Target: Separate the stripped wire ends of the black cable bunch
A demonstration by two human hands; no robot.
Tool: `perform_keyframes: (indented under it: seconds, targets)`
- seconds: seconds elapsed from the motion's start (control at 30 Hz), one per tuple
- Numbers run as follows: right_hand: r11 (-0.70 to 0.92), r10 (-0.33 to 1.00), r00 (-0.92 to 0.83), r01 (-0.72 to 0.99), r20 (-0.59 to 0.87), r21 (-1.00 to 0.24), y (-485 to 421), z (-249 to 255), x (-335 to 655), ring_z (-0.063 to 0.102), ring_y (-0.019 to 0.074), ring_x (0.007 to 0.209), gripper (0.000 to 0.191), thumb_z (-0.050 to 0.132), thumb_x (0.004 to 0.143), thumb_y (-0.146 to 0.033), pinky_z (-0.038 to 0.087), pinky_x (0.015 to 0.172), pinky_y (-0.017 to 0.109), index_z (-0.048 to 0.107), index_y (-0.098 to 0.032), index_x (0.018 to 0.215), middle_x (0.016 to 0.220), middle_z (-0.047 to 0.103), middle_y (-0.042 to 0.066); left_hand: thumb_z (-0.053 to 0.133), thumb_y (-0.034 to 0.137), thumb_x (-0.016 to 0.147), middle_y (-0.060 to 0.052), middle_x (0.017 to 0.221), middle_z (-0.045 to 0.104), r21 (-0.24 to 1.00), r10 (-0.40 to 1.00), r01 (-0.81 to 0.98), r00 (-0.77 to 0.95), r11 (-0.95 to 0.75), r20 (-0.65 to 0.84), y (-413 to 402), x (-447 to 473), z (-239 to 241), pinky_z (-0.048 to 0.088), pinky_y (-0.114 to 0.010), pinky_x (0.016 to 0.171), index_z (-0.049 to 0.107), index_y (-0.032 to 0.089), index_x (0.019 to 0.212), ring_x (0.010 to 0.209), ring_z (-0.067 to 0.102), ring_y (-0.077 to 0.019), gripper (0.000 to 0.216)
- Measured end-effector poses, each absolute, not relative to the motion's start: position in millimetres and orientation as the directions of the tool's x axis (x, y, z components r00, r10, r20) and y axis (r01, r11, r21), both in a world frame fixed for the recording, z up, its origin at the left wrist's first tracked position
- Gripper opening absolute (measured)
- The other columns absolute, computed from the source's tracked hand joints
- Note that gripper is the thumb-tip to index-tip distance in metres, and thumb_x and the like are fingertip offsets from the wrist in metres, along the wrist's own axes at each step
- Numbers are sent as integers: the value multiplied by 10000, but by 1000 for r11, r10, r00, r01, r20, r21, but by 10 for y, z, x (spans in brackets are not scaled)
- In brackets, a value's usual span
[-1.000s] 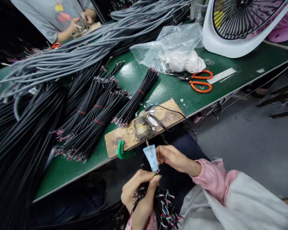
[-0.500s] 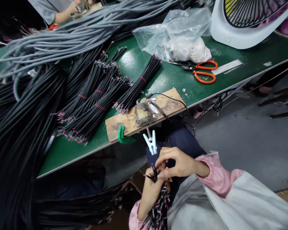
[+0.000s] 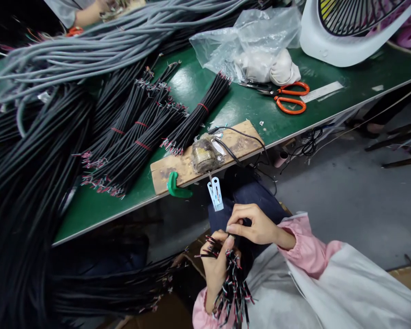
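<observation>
My left hand (image 3: 214,267) is closed round a bunch of short black cables (image 3: 234,278) whose red and white wire ends fan out on both sides of the fist. My right hand (image 3: 255,224) is closed in a pinch right by the left thumb tip; what lies between those fingertips is too small to make out. Just beyond both hands, a light blue clothespin (image 3: 215,194) sits on the shaft of a small motor (image 3: 203,156) wrapped in clear film. That motor is fixed to a wooden board (image 3: 245,137), which a green clamp (image 3: 176,186) holds at the table edge.
Bundles of black cables (image 3: 137,132) and long grey cables (image 3: 99,50) cover the table's left and back. Orange-handled scissors (image 3: 291,98), a plastic bag (image 3: 246,39) and a white fan (image 3: 345,50) stand right. Another person's arm (image 3: 87,13) is at the far left.
The clothespin has turned on the shaft, from a side-on V to its flat face. My left fist has tilted, showing more cable ends, and my right fingers have drawn to its thumb tip.
</observation>
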State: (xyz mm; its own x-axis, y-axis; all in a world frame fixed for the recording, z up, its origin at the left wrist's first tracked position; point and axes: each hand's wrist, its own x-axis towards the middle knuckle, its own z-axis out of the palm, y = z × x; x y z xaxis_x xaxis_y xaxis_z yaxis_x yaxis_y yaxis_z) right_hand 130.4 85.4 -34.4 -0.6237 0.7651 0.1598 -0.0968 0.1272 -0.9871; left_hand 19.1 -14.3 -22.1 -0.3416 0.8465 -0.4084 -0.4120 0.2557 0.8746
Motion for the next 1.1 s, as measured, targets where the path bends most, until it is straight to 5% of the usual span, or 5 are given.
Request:
perform_keyframes:
  seconds: [0.37,0.73,1.1]
  targets:
    - [138,770,-612,-121,183,-983,831,-313,1312,524,138,621,209,567,866,-227,404,565,249,700,-105,761,674,632,64,730,340,748,66,448,539,865,839,-438,-349,246,-416,-124,144,-136,312,-141,323,645,177,670,294,460,-55,199]
    - [82,800,-576,-172,167,-982,852,-324,1269,472,99,585,113,665,802,-229,390,549,226,691,-123,771,667,582,14,708,331,760,51,477,551,932,873,-219,-340,288,-349,-91,32,-213,428,-202,421,563,176,622,403,543,-109,253]
    - [-40,801,-592,-213,96,-976,857,-353,1241,494,109,583,178,660,822,-274,381,550,236,667,-111,752,642,580,18,705,346,763,52,467,528,827,841,-472,-274,305,-467,3,99,-91,312,-147,305,628,151,623,296,451,-56,252]
